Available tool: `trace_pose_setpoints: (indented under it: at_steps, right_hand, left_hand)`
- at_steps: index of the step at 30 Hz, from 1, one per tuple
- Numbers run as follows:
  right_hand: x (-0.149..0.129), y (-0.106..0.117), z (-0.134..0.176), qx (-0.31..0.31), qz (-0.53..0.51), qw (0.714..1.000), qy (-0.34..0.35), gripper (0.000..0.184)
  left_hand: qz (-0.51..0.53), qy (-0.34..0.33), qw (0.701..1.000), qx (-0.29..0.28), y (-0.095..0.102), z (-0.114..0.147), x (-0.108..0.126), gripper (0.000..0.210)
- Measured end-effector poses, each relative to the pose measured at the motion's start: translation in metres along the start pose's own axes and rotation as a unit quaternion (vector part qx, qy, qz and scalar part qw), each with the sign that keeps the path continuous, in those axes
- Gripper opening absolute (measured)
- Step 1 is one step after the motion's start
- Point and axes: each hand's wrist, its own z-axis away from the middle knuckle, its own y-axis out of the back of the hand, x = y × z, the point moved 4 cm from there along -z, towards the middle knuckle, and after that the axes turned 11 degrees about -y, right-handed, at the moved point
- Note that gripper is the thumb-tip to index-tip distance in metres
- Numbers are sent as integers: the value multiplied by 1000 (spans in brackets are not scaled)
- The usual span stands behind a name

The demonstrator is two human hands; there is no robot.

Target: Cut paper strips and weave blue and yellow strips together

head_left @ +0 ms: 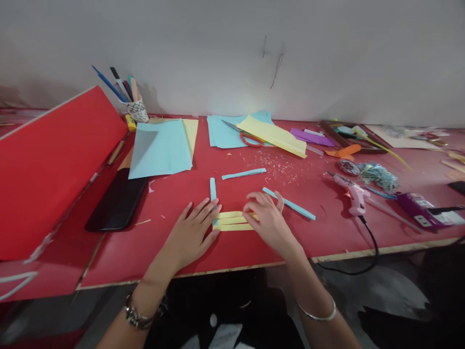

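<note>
Though near hands [271, 220], strip [244, 173] before scissors [251, 140]

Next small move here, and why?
I'd probably nudge the yellow strips closer together with the right hand, using the left hand to steady their left ends. They lie side by side with thin gaps between them; the right hand's curled fingers are at their right part, and the left hand is spread beside their left ends, over part of a blue strip.
</note>
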Motion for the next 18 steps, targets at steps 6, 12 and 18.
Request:
trace_pose_setpoints:
  at_steps: [6,12,18]
  right_hand:
    - [-5,2,1,-70,-28,997,18,18]
    - [-9,-5,2,-76,-2,997,-8,16]
    - [-6,-3,-4,-86,-46,994,-50,13]
  left_hand:
    - [1,-2,1000,13,2,1,1,45]
    - [-7,-7,1000,10,2,0,1,42]
    - [-17,-8,1000,5,0,0,0,43]
